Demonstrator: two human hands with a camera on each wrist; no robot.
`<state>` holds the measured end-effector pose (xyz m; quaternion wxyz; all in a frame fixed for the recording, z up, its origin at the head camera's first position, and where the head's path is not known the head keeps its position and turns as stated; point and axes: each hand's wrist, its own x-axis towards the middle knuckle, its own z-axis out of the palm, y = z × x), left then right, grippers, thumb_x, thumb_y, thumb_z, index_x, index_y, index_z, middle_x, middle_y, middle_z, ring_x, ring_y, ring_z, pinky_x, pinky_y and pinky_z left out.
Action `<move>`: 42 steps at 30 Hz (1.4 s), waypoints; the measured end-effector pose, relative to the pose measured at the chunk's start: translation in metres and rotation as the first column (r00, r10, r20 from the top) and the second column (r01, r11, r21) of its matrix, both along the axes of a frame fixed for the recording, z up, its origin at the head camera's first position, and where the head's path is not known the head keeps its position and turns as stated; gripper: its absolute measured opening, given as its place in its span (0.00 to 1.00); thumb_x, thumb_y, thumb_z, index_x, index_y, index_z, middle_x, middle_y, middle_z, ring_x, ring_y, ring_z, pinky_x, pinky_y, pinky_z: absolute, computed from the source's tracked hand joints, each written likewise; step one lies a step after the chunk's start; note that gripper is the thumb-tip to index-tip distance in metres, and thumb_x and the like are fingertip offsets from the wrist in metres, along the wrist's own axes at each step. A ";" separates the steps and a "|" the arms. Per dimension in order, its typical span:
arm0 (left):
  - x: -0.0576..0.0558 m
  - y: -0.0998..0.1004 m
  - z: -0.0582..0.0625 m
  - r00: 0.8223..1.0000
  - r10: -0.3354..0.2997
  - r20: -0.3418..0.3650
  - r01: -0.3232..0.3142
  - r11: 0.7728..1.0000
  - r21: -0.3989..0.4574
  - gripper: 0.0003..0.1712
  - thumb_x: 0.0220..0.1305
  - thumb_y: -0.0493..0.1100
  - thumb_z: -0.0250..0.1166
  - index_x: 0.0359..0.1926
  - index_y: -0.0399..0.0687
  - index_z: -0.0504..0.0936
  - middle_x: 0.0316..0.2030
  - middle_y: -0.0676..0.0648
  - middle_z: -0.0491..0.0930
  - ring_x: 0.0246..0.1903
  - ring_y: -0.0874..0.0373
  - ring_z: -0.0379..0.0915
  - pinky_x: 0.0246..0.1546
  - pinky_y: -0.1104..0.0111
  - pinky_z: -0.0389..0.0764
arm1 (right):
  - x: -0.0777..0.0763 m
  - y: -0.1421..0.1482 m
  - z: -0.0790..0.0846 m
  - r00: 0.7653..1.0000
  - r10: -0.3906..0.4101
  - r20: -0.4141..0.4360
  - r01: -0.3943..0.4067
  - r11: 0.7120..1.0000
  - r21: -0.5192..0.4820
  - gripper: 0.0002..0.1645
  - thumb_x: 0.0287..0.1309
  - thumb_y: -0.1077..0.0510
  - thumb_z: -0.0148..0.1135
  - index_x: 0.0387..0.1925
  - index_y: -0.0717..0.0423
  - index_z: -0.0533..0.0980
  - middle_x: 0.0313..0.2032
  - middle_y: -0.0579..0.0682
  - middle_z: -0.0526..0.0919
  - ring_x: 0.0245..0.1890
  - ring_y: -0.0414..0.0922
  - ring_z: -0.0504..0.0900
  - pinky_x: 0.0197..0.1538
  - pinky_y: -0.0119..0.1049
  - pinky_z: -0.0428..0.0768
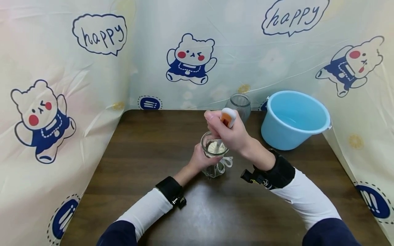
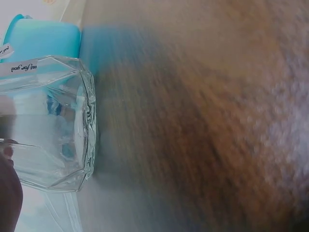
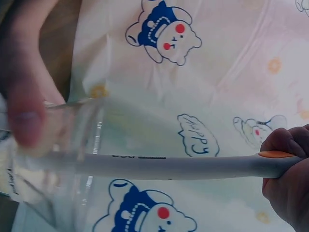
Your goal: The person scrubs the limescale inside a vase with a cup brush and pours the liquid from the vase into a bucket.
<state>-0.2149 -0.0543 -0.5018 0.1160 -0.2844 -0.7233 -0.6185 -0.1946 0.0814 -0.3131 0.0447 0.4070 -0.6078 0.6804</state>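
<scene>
My left hand (image 1: 199,158) grips a clear faceted glass jar (image 1: 213,171) round its upper part and holds it upright. A ribbon (image 1: 226,162) is tied in a bow on the jar; in the left wrist view, printed letters show on the ribbon (image 2: 21,67). Above the jar's mouth, my right hand (image 1: 235,136) is curled round the orange-and-white grip of a long-handled cup brush (image 1: 228,117). In the right wrist view, the pale shaft of the brush (image 3: 193,167) runs into the jar (image 3: 72,193). A round cream-white head shows inside the rim.
Behind my right hand stands a second glass jar (image 1: 241,102), partly hidden. A light blue bucket (image 1: 277,133) is at the back right of the dark wooden table (image 1: 147,143). Printed cloth (image 1: 147,61) hangs round the table's back and sides.
</scene>
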 end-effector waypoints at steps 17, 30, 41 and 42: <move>-0.012 -0.003 -0.023 0.999 -0.007 -0.046 0.007 1.000 -0.001 0.41 0.41 0.37 0.81 0.59 0.34 0.76 0.51 0.37 0.84 0.50 0.54 0.80 0.55 0.67 0.79 | 0.000 0.005 -0.006 0.991 0.071 -0.112 -0.087 0.986 -0.141 0.35 0.78 0.46 0.55 0.14 0.55 0.58 0.10 0.47 0.58 0.09 0.41 0.57 0.14 0.34 0.56; 0.005 -0.003 0.013 0.999 -0.030 -0.021 0.031 0.999 0.025 0.38 0.44 0.31 0.77 0.59 0.26 0.74 0.47 0.28 0.83 0.46 0.29 0.80 0.51 0.44 0.81 | -0.016 0.003 -0.048 0.992 -0.073 -0.105 0.068 0.996 -0.052 0.34 0.76 0.45 0.57 0.15 0.55 0.65 0.11 0.48 0.62 0.10 0.41 0.61 0.16 0.33 0.60; -0.012 -0.001 -0.021 1.000 -0.006 -0.018 0.006 1.000 0.002 0.40 0.43 0.42 0.79 0.59 0.36 0.76 0.49 0.39 0.84 0.47 0.56 0.80 0.52 0.67 0.80 | 0.005 0.001 -0.002 0.966 0.021 -0.257 -0.089 0.963 -0.255 0.32 0.78 0.53 0.56 0.14 0.55 0.61 0.11 0.47 0.58 0.08 0.41 0.57 0.15 0.32 0.58; -0.012 -0.001 -0.022 1.000 -0.005 -0.016 0.005 1.000 0.003 0.40 0.43 0.42 0.80 0.59 0.36 0.76 0.49 0.39 0.84 0.47 0.55 0.81 0.52 0.67 0.80 | 0.004 0.000 -0.006 0.964 0.013 -0.266 -0.084 0.962 -0.258 0.32 0.78 0.53 0.56 0.15 0.55 0.61 0.11 0.47 0.59 0.09 0.41 0.58 0.15 0.32 0.58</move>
